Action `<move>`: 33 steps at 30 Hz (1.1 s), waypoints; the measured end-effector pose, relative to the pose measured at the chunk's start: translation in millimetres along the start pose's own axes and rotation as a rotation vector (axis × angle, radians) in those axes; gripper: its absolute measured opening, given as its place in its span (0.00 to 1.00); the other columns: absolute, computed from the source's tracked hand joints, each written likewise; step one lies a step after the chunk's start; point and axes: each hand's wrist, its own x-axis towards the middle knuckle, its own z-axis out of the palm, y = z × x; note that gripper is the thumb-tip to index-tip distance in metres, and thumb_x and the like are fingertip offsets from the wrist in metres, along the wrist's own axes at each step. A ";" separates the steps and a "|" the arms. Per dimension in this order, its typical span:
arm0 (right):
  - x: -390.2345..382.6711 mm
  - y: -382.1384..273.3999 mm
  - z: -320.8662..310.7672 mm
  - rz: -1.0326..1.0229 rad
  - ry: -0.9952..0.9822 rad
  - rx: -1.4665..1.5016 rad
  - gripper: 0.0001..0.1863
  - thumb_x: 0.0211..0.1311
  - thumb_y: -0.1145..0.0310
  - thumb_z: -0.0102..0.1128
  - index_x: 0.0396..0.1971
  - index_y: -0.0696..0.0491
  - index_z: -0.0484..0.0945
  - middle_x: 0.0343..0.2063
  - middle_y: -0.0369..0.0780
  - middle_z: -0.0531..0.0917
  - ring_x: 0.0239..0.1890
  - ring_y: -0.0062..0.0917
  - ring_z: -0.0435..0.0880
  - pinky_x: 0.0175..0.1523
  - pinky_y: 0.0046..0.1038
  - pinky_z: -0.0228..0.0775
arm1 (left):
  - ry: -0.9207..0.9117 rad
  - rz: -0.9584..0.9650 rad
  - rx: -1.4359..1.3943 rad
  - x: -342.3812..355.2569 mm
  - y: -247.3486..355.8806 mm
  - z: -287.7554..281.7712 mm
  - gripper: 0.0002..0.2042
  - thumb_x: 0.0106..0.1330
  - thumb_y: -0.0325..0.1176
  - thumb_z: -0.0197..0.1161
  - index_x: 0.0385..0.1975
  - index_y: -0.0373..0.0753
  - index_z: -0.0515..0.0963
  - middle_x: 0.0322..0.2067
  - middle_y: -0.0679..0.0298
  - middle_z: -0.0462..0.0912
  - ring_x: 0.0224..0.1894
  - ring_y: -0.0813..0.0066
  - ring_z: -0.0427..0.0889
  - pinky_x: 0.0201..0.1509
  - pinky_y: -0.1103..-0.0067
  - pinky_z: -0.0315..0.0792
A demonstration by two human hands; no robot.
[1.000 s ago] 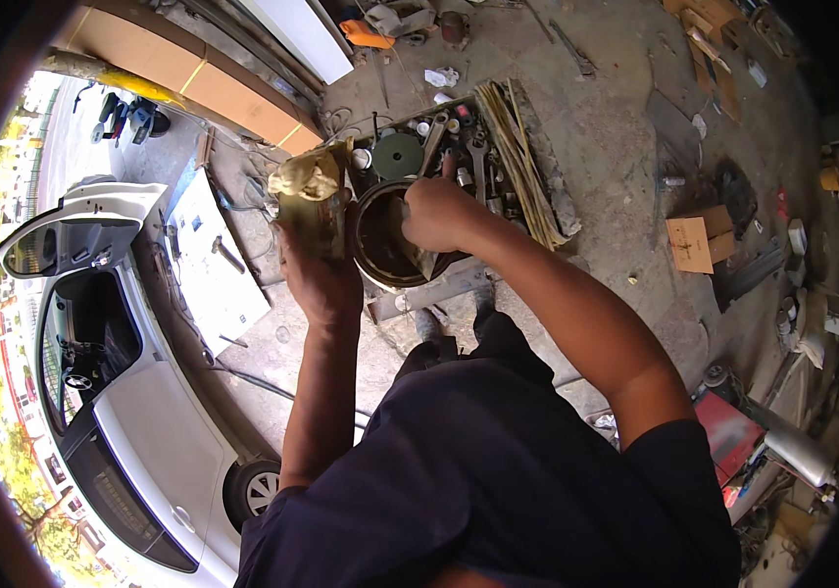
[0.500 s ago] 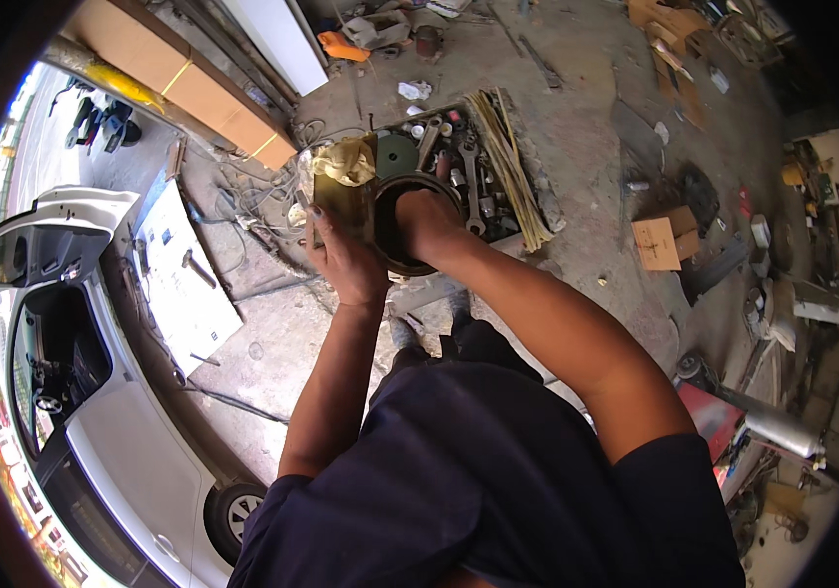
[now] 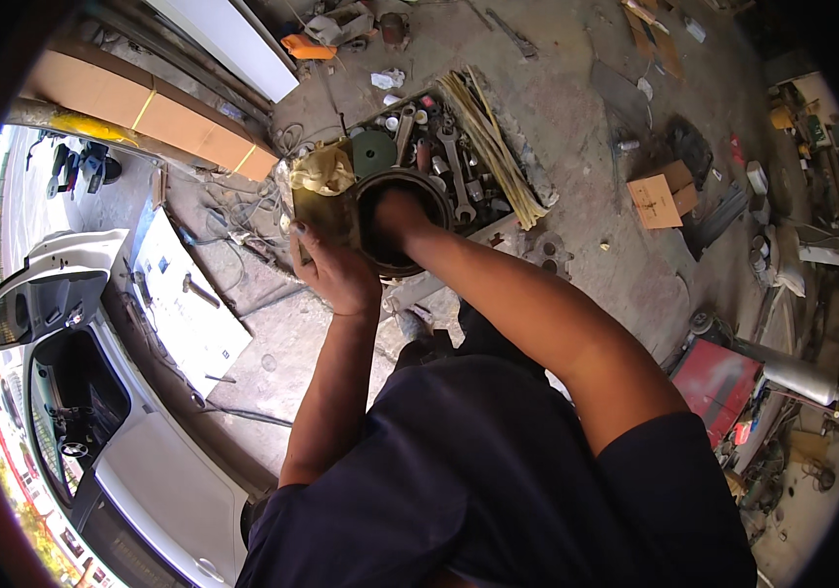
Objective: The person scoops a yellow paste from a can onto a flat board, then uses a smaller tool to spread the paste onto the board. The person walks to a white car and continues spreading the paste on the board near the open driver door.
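Observation:
My left hand [image 3: 339, 278] grips the near left side of a yellowish, box-like container [image 3: 329, 218], with a crumpled yellowish cloth or bag [image 3: 322, 171] on top. Pressed up beside it is a round, dark-walled pot [image 3: 445, 202] with a wide mouth. Down inside that pot is my right hand [image 3: 402, 218]; its fingers are hidden in the dark, so what they touch cannot be seen. Just beyond lie a green grinding disc [image 3: 373, 152], a long wrench [image 3: 458, 173], sockets and other metal tools in a tray.
A bundle of thin yellowish rods [image 3: 494, 147] lies along the tray's right side. At left stand a white car [image 3: 160, 456] with an open door and a white board [image 3: 184, 304] with a hammer [image 3: 201, 289]. A cardboard box [image 3: 660, 196] sits right, near scrap.
The view has shifted, so most of the scene sits differently in the picture. My right hand stays inside the pot and my left hand keeps its grip on the yellowish container.

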 end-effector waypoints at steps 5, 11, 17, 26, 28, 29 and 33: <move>-9.1 21.7 48.4 0.167 -0.345 0.316 0.19 0.65 0.61 0.65 0.51 0.52 0.91 0.53 0.52 0.90 0.53 0.47 0.90 0.61 0.44 0.78 | -0.022 0.055 0.127 -6.7 -1.1 2.8 0.26 0.89 0.50 0.51 0.57 0.26 0.79 0.52 0.54 0.86 0.52 0.69 0.83 0.60 0.73 0.77; 14.3 -6.6 -8.9 0.098 -0.716 0.385 0.16 0.64 0.64 0.65 0.48 0.53 0.92 0.52 0.51 0.90 0.52 0.45 0.90 0.58 0.41 0.81 | 0.020 0.073 0.159 -9.3 -0.2 -6.2 0.26 0.90 0.49 0.50 0.57 0.26 0.77 0.54 0.54 0.84 0.53 0.68 0.83 0.61 0.71 0.77; 2.5 22.4 19.4 -0.081 -0.665 0.745 0.17 0.67 0.69 0.64 0.52 0.54 0.90 0.53 0.51 0.90 0.53 0.40 0.90 0.61 0.39 0.80 | 0.044 0.029 0.093 -12.8 1.4 15.7 0.25 0.90 0.49 0.50 0.57 0.28 0.77 0.53 0.54 0.84 0.53 0.68 0.83 0.61 0.70 0.78; 22.8 5.0 -4.8 -0.627 -0.737 0.569 0.23 0.76 0.73 0.54 0.68 0.53 0.82 0.70 0.48 0.81 0.69 0.37 0.82 0.78 0.36 0.68 | 0.138 0.024 0.132 -14.0 7.0 17.8 0.26 0.88 0.52 0.51 0.59 0.30 0.78 0.56 0.53 0.84 0.56 0.64 0.84 0.64 0.67 0.78; 24.1 6.8 -4.9 -0.651 -0.847 0.505 0.25 0.75 0.73 0.54 0.69 0.52 0.81 0.72 0.48 0.80 0.71 0.36 0.80 0.79 0.36 0.67 | 0.130 0.039 0.172 -12.8 6.3 15.8 0.26 0.88 0.52 0.51 0.59 0.30 0.78 0.56 0.53 0.84 0.56 0.63 0.84 0.64 0.67 0.78; 32.4 1.4 -24.3 -0.659 -0.954 0.469 0.25 0.75 0.73 0.56 0.70 0.52 0.80 0.72 0.47 0.80 0.73 0.35 0.79 0.79 0.35 0.66 | 0.157 0.038 0.171 -14.8 8.5 9.7 0.26 0.88 0.52 0.52 0.59 0.30 0.78 0.56 0.53 0.84 0.56 0.63 0.84 0.64 0.67 0.79; 35.9 8.0 -21.3 -0.623 -1.082 0.493 0.25 0.75 0.73 0.55 0.70 0.53 0.80 0.72 0.50 0.80 0.75 0.37 0.78 0.80 0.37 0.67 | 0.159 0.043 0.157 -13.5 8.3 14.0 0.26 0.87 0.53 0.53 0.59 0.30 0.78 0.55 0.53 0.84 0.56 0.63 0.85 0.63 0.67 0.79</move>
